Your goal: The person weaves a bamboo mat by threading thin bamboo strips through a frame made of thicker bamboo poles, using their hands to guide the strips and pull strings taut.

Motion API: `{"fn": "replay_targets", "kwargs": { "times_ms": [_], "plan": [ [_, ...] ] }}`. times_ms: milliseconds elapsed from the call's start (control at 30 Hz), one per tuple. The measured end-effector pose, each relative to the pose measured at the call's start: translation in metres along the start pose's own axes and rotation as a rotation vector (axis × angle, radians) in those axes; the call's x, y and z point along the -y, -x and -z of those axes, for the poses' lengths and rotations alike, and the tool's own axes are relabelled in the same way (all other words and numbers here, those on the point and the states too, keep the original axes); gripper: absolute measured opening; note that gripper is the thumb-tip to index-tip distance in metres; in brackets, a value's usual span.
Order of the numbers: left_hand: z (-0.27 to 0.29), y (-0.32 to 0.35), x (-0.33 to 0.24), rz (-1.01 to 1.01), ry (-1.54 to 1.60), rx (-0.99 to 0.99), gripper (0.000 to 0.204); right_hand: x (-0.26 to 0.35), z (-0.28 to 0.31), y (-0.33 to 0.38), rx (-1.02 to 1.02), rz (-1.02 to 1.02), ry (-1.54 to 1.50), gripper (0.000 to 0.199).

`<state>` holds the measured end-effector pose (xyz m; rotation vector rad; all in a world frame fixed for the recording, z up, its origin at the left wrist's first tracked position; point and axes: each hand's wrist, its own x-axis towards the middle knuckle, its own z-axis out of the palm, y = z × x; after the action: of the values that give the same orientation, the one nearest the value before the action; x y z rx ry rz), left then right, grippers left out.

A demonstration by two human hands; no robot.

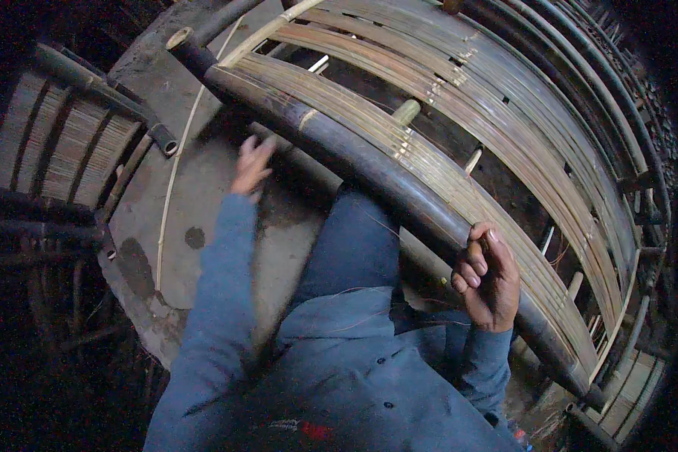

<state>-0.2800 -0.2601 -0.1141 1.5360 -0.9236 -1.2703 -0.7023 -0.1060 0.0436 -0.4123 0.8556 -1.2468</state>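
A bamboo bench or bed frame lies across my lap area, its thick dark bamboo pole point(384, 177) nearest me. Long split bamboo slats point(437, 181) run beside that pole, with pale binding across them. My right hand point(491, 282) is at the pole's right part, palm up, fingers curled and thumb against them; what they pinch is too small to tell. My left hand point(253, 164) is to the left of the pole, above the floor, blurred by motion, its fingers apart with nothing visible in them. A thin reddish strand point(346, 290) trails over my lap.
A long thin pale bamboo strip point(175, 162) lies on the grey floor point(226, 233) at left. Another slatted bamboo piece point(71, 139) stands at far left, with a pole end point(166, 143) pointing toward me. More dark poles point(572, 68) line the far right side.
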Motion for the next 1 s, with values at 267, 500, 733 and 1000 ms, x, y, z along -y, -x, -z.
{"fn": "replay_targets", "kwargs": {
  "times_ms": [267, 500, 733, 1000],
  "plan": [
    [-0.016, 0.014, -0.034, 0.071, -0.207, 0.002, 0.045, -0.015, -0.004, 0.001, -0.126, -0.025, 0.023, 0.023],
    [0.135, 0.141, -0.175, -0.62, 0.79, 0.185, 0.006, -0.003, 0.003, -0.005, -0.079, 0.094, 0.059, 0.024],
    [0.096, 0.019, -0.059, -0.334, 0.293, -0.072, 0.051, 0.01, -0.007, 0.004, -0.011, 0.217, 0.106, 0.025],
    [-0.037, -0.021, 0.024, -0.042, 0.393, 0.109, 0.027, 0.001, -0.011, 0.017, -0.011, 0.131, 0.202, 0.024]
  ]
}}
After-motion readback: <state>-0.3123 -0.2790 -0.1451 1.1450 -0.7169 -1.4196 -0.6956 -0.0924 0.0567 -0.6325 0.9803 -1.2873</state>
